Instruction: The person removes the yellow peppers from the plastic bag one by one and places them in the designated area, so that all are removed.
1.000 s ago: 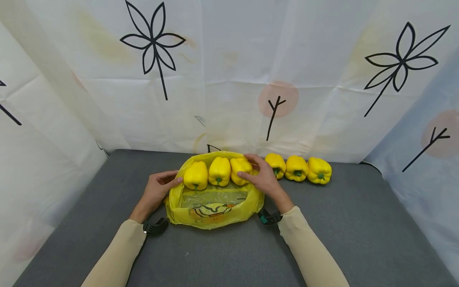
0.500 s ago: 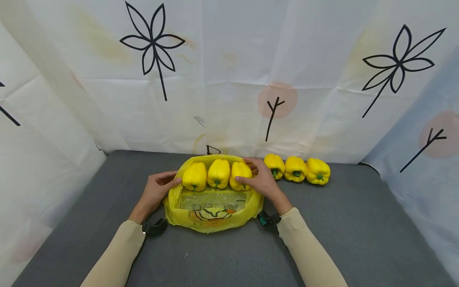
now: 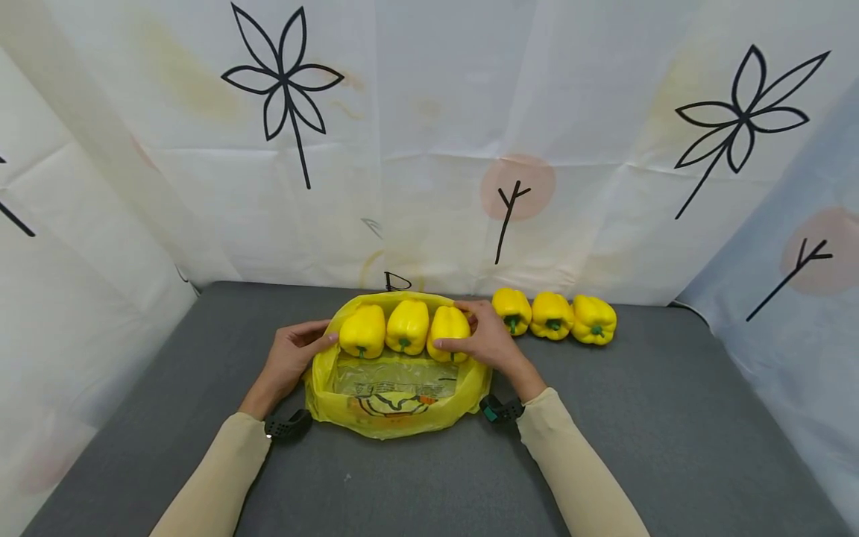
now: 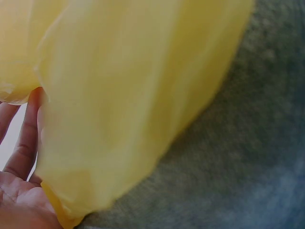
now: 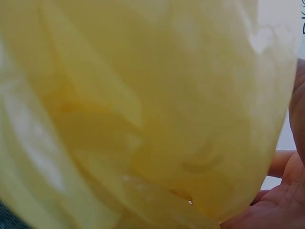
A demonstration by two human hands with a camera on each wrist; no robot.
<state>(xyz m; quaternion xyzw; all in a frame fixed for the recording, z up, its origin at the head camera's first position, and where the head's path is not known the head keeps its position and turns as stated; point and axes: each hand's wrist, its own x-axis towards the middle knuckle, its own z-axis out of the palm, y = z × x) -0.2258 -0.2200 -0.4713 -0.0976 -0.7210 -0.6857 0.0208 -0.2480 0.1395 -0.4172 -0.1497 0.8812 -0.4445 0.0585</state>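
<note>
A yellow plastic bag [image 3: 398,414] lies on the grey table with its mouth spread wide. In its back part, three yellow bell peppers sit side by side: left [image 3: 362,330], middle [image 3: 407,327] and right [image 3: 448,332]. My left hand [image 3: 295,356] pinches the bag's left rim, thumb near the left pepper. On the other side, my right hand [image 3: 493,339] grips the right pepper, its thumb across the front and fingers on the far side; whether bag film lies between is unclear. Bag film [image 4: 109,105] fills much of the left wrist view, and also most [image 5: 143,95] of the right.
Behind and right of my right hand, three more bell peppers stand in a row on the table: near [image 3: 512,311], middle [image 3: 552,315] and far right [image 3: 593,319]. A patterned white curtain [image 3: 429,224] rises along the table's back edge [image 3: 268,285].
My right hand has shifted slightly toward me, and the right pepper in the bag has come forward with it. The bag's rims have edged nearer. My left hand stays almost still.
</note>
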